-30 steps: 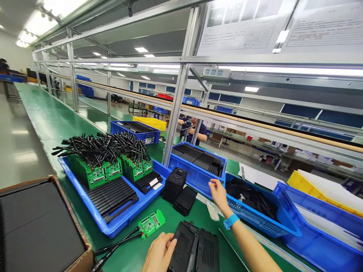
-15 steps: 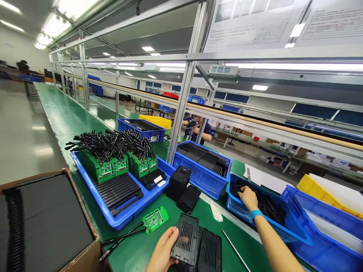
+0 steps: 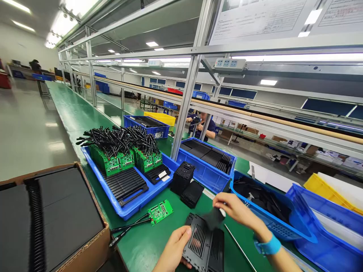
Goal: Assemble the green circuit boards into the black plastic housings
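My left hand (image 3: 176,247) grips a black plastic housing (image 3: 195,240) with slotted vents, thumb on its edge, above the green bench. A second slotted housing (image 3: 217,245) is right beside it, partly hidden. My right hand (image 3: 234,208) pinches a thin, dark sheet-like piece (image 3: 211,220), smeared by motion, at the upper right corner of the held housing. Whether that piece touches the housing I cannot tell. A green circuit board (image 3: 161,211) with black cables lies left of the housing. To the right lies a thin metal rod (image 3: 239,247).
A blue basket (image 3: 279,227) of black pieces stands at right. A blue tray (image 3: 151,185) holds upright circuit boards and slotted panels. Stacked black parts (image 3: 182,176) stand near a metal post (image 3: 189,87). A cardboard box (image 3: 93,241) sits at left. Across the bench is another person (image 3: 210,130).
My right hand has left the blue basket and come back to the housing with a dark thin piece. The housing in my left hand has tilted. The whole view has shifted slightly.
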Tool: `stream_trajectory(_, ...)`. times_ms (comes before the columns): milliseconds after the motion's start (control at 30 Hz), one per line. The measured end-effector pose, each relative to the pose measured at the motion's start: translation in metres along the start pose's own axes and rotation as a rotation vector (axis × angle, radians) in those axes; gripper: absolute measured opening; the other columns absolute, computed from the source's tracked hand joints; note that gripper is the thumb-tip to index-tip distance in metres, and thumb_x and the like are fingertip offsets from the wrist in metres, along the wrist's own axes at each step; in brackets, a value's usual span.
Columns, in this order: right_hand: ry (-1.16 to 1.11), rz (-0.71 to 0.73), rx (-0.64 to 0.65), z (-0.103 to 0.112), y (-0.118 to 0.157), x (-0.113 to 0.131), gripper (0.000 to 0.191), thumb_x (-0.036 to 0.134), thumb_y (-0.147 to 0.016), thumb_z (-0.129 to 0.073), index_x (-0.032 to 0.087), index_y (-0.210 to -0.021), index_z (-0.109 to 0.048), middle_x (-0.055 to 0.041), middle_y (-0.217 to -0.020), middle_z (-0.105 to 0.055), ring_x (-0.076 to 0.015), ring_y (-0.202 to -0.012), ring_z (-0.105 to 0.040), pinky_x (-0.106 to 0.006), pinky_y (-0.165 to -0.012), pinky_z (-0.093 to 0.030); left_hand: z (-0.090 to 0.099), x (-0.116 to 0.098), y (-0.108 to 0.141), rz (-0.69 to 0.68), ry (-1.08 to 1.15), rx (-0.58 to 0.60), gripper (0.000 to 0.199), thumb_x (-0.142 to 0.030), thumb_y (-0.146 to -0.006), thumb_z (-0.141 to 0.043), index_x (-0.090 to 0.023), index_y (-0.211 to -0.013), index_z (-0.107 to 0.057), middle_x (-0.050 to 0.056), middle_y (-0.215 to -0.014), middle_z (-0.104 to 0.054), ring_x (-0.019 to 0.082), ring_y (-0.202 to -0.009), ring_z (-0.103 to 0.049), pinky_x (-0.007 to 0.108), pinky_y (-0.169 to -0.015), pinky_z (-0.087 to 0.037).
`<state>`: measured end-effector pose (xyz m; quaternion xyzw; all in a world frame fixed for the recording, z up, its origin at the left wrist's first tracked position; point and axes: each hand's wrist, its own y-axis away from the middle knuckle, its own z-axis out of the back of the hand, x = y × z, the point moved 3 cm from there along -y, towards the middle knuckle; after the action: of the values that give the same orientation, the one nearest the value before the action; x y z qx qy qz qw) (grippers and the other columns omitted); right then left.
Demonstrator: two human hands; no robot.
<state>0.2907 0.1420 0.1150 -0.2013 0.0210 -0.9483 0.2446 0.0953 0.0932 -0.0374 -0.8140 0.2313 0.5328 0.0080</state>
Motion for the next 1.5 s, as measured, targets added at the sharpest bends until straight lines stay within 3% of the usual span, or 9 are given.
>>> stream_trajectory(200, -0.121, 0.14, 0.132, -0.051, 0.002, 0.054, 0.014, 0.023, -0.091, -0.055, 0.024, -0.088, -0.069, -0.0005, -0.082, -0.07, -0.0159, -0.076, -0.063, -0.023, -0.07, -0.045, -0.005, 0.002, 0.008, -0.04, -0.054, 0.061, 0.069, -0.078, -0.063, -0.066, -0.017, -0.095, -0.063, -0.002, -0.06, -0.061, 0.013, -0.046, -0.058, 0.02, -0.037, -0.044)
stream_trajectory(467, -0.184, -0.122, -0.311, -0.065, 0.026, 0.032, 0.025, 0.038, -0.092, -0.049, 0.02, -0.108, -0.056, -0.0056, -0.09, -0.06, -0.0193, -0.073, -0.058, -0.032, -0.067, -0.047, 0.0, -0.017, 0.015, -0.232, 0.101, 0.103, 0.05, -0.053, -0.072, -0.078, -0.017, -0.098, -0.057, 0.002, -0.073, -0.069, 0.014, -0.055, -0.064, 0.023, -0.051, -0.051)
stream_trajectory(600, -0.398, -0.258, -0.225, -0.094, 0.036, 0.023, 0.056, 0.048, -0.089, -0.051, 0.016, -0.134, -0.04, -0.0025, -0.081, -0.059, -0.0183, -0.061, -0.058, -0.031, -0.06, -0.05, -0.001, -0.017, 0.012, -0.273, 0.164, 0.089, 0.048, -0.049, -0.071, -0.08, -0.017, -0.099, -0.056, 0.005, -0.079, -0.072, 0.02, -0.066, -0.069, 0.029, -0.063, -0.054)
stream_trajectory(700, -0.334, -0.163, -0.249, -0.108, 0.041, 0.027, 0.081, 0.049, -0.083, -0.062, 0.017, -0.147, -0.025, -0.0151, -0.117, -0.056, -0.0282, -0.101, -0.061, -0.039, -0.082, -0.053, 0.0, -0.01, 0.007, -0.291, 0.147, 0.021, 0.053, -0.053, -0.069, -0.08, -0.017, -0.099, -0.056, 0.005, -0.077, -0.072, 0.018, -0.062, -0.067, 0.027, -0.06, -0.052)
stream_trajectory(800, -0.054, 0.005, -0.262, -0.111, 0.043, 0.035, 0.092, 0.047, -0.073, -0.077, 0.03, -0.149, -0.028, -0.0151, -0.152, -0.021, -0.0408, -0.138, -0.027, -0.057, -0.105, -0.036, 0.003, -0.008, 0.006, -0.325, 0.075, -0.054, 0.054, -0.06, -0.072, -0.074, -0.016, -0.099, -0.056, 0.002, -0.069, -0.068, 0.014, -0.057, -0.062, 0.022, -0.055, -0.045)
stream_trajectory(933, 0.085, 0.102, -0.265, -0.109, 0.042, 0.039, 0.066, 0.045, -0.08, -0.07, 0.034, -0.14, -0.044, -0.0111, -0.155, -0.016, -0.041, -0.139, -0.023, -0.061, -0.107, -0.033, 0.007, -0.014, 0.01, -0.35, -0.039, -0.078, 0.052, -0.067, -0.078, -0.063, -0.017, -0.092, -0.059, 0.0, -0.067, -0.066, 0.014, -0.062, -0.059, 0.022, -0.059, -0.044)
stream_trajectory(1200, 0.161, 0.134, -0.273, -0.11, 0.036, 0.037, 0.075, 0.052, -0.081, -0.069, 0.039, -0.146, -0.034, -0.0128, -0.156, -0.014, -0.0448, -0.137, -0.026, -0.066, -0.103, -0.033, 0.008, -0.012, 0.007, -0.361, 0.053, -0.112, 0.054, -0.062, -0.072, -0.072, -0.017, -0.097, -0.056, 0.002, -0.07, -0.07, 0.015, -0.06, -0.063, 0.023, -0.057, -0.046)
stream_trajectory(1333, -0.142, -0.024, -0.355, -0.113, 0.036, 0.037, 0.096, 0.051, -0.078, -0.072, 0.03, -0.153, -0.016, -0.0173, -0.15, -0.025, -0.0404, -0.132, -0.037, -0.055, -0.101, -0.041, 0.007, -0.017, 0.008, -0.344, 0.091, -0.026, 0.05, -0.052, -0.07, -0.079, -0.019, -0.098, -0.054, 0.007, -0.082, -0.073, 0.021, -0.071, -0.07, 0.028, -0.067, -0.053)
stream_trajectory(1500, -0.78, -0.206, -0.279, -0.131, 0.031, 0.03, 0.067, 0.053, -0.089, -0.054, 0.021, -0.143, -0.032, -0.0068, -0.093, -0.063, -0.0226, -0.075, -0.063, -0.036, -0.068, -0.054, 0.009, -0.018, 0.006, -0.34, 0.099, 0.044, 0.047, -0.051, -0.075, -0.075, -0.018, -0.102, -0.053, 0.01, -0.089, -0.074, 0.022, -0.074, -0.07, 0.035, -0.074, -0.056)
